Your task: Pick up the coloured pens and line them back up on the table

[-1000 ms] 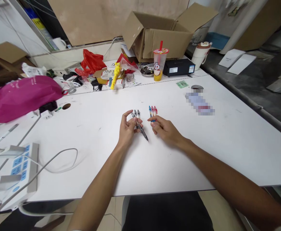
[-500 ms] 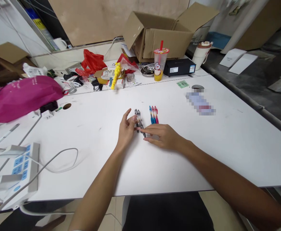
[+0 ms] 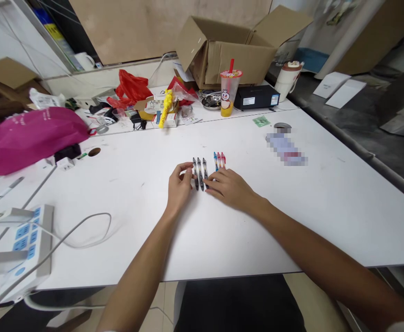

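Observation:
Three black pens (image 3: pixel 199 175) lie side by side on the white table, clips pointing away from me. My left hand (image 3: pixel 180 186) rests at their left side, fingers apart and curved, its fingertips at the leftmost pen. On the other side, my right hand (image 3: pixel 232 188) has its fingers stretched out against the rightmost black pen, covering part of its lower end. Behind the right hand lie a blue pen (image 3: pixel 216 159) and two pink-red pens (image 3: pixel 223 159) in a row, their lower halves hidden by that hand.
A power strip (image 3: pixel 32 249) with cables sits at the left front. Along the back stand a drink cup (image 3: pixel 228 92), an open cardboard box (image 3: pixel 236 60), a black box (image 3: pixel 256 97) and a yellow toy (image 3: pixel 166 109). A magenta bag (image 3: pixel 39 138) lies left; a tape roll (image 3: pixel 282 126) lies right.
The right-hand black pen was tilted and is now upright in line with the other two. My left hand has drawn back slightly from over the pens; my right hand has shifted slightly away from me.

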Demonstrator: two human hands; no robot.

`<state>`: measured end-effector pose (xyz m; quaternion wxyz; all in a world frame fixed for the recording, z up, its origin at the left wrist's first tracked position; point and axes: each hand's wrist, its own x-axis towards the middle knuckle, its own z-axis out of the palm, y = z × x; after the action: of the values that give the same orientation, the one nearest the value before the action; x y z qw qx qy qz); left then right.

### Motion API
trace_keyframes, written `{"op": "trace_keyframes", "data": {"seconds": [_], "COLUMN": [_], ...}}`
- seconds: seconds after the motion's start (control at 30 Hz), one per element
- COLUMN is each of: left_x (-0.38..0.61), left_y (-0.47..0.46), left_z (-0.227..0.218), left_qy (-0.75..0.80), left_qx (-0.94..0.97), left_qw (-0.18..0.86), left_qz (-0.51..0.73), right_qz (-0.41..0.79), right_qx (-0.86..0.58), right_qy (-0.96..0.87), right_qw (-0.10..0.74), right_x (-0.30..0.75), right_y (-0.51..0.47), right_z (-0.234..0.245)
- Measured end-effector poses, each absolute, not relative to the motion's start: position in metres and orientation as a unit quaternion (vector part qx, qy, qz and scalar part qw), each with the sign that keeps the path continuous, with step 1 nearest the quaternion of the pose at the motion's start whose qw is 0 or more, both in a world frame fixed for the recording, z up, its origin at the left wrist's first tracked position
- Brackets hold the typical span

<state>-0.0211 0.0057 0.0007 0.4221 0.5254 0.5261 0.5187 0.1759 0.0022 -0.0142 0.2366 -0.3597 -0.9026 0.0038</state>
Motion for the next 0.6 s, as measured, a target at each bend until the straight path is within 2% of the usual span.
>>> {"op": "trace_keyframes", "data": {"seconds": [0.33,0.43,0.6], "left_x": [-0.024,-0.026,-0.029], "left_y": [0.008,0.008,0.008], "left_z": [-0.004,-0.008,-0.011], "left_qy": [0.511,0.521,0.480], "left_qx": [0.534,0.576,0.735], "left_qw": [0.422,0.375,0.256], "left_qz": [0.524,0.506,0.405], "right_qz": [0.019,0.038,0.027], "right_qx": [-0.372,-0.384,-0.420], "right_qy": [-0.903,-0.895,-0.883], "right_qw": [0.213,0.223,0.209], "right_x": [0.176,0.185,0.202], "right_y": [0.002,0.002,0.006], "right_z": [-0.011,-0.007,-0.009]}}
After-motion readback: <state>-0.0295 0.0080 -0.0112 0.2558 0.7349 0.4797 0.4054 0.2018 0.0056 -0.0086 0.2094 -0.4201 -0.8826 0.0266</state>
